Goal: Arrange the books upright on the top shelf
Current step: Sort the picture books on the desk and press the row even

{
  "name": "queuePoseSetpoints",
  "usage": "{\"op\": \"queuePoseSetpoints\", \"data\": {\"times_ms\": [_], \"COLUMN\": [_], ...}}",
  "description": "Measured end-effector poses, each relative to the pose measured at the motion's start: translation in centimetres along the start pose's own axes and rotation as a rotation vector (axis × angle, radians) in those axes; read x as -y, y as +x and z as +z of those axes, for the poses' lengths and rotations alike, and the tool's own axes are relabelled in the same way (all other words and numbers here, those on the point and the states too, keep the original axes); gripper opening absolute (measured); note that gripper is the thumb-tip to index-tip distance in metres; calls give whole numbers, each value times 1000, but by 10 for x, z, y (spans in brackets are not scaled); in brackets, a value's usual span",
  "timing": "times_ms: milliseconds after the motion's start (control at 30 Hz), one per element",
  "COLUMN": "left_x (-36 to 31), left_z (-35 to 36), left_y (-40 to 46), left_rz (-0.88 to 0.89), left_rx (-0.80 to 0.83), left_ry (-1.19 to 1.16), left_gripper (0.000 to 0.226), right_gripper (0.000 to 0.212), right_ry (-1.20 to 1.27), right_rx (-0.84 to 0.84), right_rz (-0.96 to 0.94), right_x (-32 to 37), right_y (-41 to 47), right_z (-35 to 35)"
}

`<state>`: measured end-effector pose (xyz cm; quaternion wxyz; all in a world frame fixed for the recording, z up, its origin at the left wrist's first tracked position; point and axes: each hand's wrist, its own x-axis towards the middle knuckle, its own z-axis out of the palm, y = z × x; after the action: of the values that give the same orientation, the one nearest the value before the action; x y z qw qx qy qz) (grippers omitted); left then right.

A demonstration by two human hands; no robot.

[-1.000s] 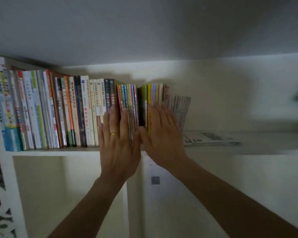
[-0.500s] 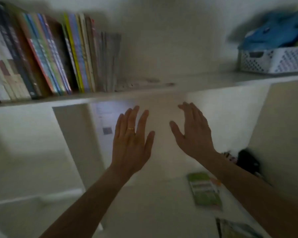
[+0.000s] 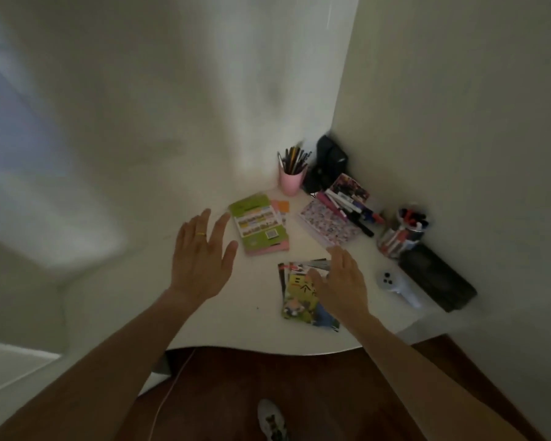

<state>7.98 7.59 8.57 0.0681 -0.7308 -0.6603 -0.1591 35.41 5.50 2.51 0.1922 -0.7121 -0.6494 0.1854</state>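
The left hand is held over the white tabletop with its fingers straight and spread. It holds nothing. There is a gold ring on one finger.

Just to the right of it lies a green book. It is flat on top of a pink book, and an orange sticky pad pokes out beside them.

Behind them, near the wall, stands a pink cup full of pencils.

Closer to the front edge lies a small pile of picture books, flat on the tabletop. The right hand is over the right side of this pile. Its fingers are straight and not curled. I cannot tell if they touch the top book.

Farther back and to the right is a flowery notebook with some pens lying on it. A black thing sits in the corner behind.

Next comes a clear jar of markers, a white remote, and a long black case.

Down below, a shoe stands on the brown floor.
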Motion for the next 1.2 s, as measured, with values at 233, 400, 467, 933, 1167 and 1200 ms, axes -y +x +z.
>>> {"op": "queuePoseSetpoints", "data": {"times_ms": [233, 400, 467, 933, 1167, 1200], "left_x": [-44, -81, -94, -127, -91, -81], "left_z": [94, 160, 185, 262, 218, 215], "left_y": [-25, -30, -28, -5, -17, -18], "left_rz": [-155, -271, -446, -1046, -762, -708], "left_rx": [436, 827, 853, 684, 558, 559], "left_ry": [-121, -308, -418, -884, -1404, -1402], "left_gripper": [56, 53, 46, 16, 31, 34], "right_gripper": [67, 59, 59, 69, 78, 61], "right_ry": [75, 78, 40, -21, 736, 839], "right_rx": [216, 277, 247, 184, 134, 140], "right_rz": [348, 404, 442, 341, 518, 467], "right_x": [-92, -115, -119, -109, -121, -117], "right_y": [0, 22, 32, 53, 74, 77], "right_z": [41, 82, 93, 120, 118, 117]}}
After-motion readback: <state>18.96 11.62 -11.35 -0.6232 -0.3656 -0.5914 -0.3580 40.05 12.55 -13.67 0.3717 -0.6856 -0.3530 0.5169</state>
